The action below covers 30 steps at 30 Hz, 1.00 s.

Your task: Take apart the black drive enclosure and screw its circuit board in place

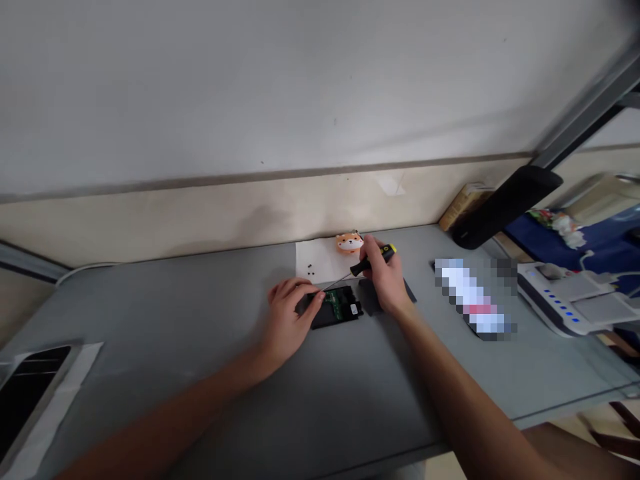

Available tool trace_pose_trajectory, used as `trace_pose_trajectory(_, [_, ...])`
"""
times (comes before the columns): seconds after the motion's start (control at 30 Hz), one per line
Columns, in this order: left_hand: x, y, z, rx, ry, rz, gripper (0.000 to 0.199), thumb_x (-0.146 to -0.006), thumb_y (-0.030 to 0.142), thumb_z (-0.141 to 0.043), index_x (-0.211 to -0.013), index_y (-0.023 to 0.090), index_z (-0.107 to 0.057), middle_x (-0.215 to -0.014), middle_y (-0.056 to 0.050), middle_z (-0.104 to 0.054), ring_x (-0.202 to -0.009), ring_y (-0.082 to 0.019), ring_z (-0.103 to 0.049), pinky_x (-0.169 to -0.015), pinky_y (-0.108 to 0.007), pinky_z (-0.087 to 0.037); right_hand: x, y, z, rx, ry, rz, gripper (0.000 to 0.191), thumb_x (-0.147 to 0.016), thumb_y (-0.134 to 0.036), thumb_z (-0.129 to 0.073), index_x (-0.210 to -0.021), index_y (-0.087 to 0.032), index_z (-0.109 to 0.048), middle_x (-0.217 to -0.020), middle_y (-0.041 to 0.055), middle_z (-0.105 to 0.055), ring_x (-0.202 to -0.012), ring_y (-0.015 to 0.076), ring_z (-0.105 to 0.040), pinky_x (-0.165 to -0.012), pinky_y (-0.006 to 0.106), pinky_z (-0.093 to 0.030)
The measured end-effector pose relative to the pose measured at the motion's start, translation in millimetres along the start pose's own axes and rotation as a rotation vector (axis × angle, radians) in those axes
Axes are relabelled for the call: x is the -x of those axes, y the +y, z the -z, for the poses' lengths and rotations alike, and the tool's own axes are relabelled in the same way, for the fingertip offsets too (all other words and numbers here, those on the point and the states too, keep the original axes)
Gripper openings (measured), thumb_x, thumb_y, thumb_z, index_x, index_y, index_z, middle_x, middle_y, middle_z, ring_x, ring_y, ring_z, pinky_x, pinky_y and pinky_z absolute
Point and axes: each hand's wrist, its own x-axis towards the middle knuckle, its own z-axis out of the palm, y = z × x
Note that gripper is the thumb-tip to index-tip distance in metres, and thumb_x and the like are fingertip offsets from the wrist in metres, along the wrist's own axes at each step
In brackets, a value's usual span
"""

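A black plastic case with a green circuit board (338, 305) in it lies flat on the grey table. My left hand (293, 313) grips the left end of this case, thumb and fingertips close together at its upper left corner. In my right hand (384, 277) is a black and yellow screwdriver (361, 267), slanting down to the left. Its thin shaft reaches the case's upper left corner beside my left fingertips; the tip is too small to make out. Partly under my right hand lies a dark flat panel (369, 297).
Several tiny dark screws (310, 270) rest on a white sheet of paper (324, 257) behind the case. An orange animal-faced case (349, 243) sits at the paper's back. Rightward are a phone (473, 300) with a blurred screen, a power strip (555, 300) and a black cylinder (507, 207).
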Motion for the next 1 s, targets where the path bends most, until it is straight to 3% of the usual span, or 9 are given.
trace_pose_trajectory(0.17, [0.2,-1.2,1.2,0.021,-0.026,-0.022,0.025,-0.105,0.032,-0.051,-0.092,0.025,-0.072,-0.093,-0.002,-0.074,-0.091,-0.019,-0.068,-0.088,-0.036,-0.049,-1.2,-0.9,1.3,-0.003,0.047,-0.028,0.061,-0.074,-0.082,-0.063,-0.063,-0.023,-0.05,-0.062,-0.0025,-0.046,-0.059,0.0134,-0.044,-0.052,0.026,-0.035])
trace_pose_trajectory(0.4, [0.0,-0.4,1.7,0.029,-0.015,-0.059,0.023,-0.104,0.033,-0.056,-0.093,0.027,-0.075,-0.094,-0.001,-0.074,-0.09,-0.019,-0.068,-0.087,-0.035,-0.048,0.4,-0.5,-1.0,-0.018,0.015,0.023,0.059,-0.077,-0.079,-0.064,-0.062,-0.023,-0.05,-0.06,-0.0036,-0.044,-0.056,0.0122,-0.041,-0.053,0.027,-0.036])
trace_pose_trajectory(0.67, [-0.3,1.5,0.6,0.044,0.035,-0.074,0.018,-0.102,0.032,-0.061,-0.091,0.025,-0.072,-0.088,0.0,-0.073,-0.088,-0.018,-0.067,-0.086,-0.034,-0.047,-0.5,3.7,-1.6,-0.1,0.137,-0.035,0.059,-0.074,-0.079,-0.067,-0.063,-0.023,-0.05,-0.066,-0.0019,-0.049,-0.058,0.0117,-0.044,-0.049,0.025,-0.034])
trace_pose_trajectory(1.0, [0.1,2.8,1.3,0.039,0.037,-0.101,0.019,-0.105,0.031,-0.058,-0.094,0.026,-0.073,-0.091,0.0,-0.072,-0.089,-0.018,-0.067,-0.085,-0.034,-0.046,0.6,1.5,-2.5,-0.076,0.126,-0.04,0.061,-0.071,-0.081,-0.069,-0.062,-0.022,-0.052,-0.065,-0.0018,-0.049,-0.058,0.0116,-0.044,-0.049,0.024,-0.035])
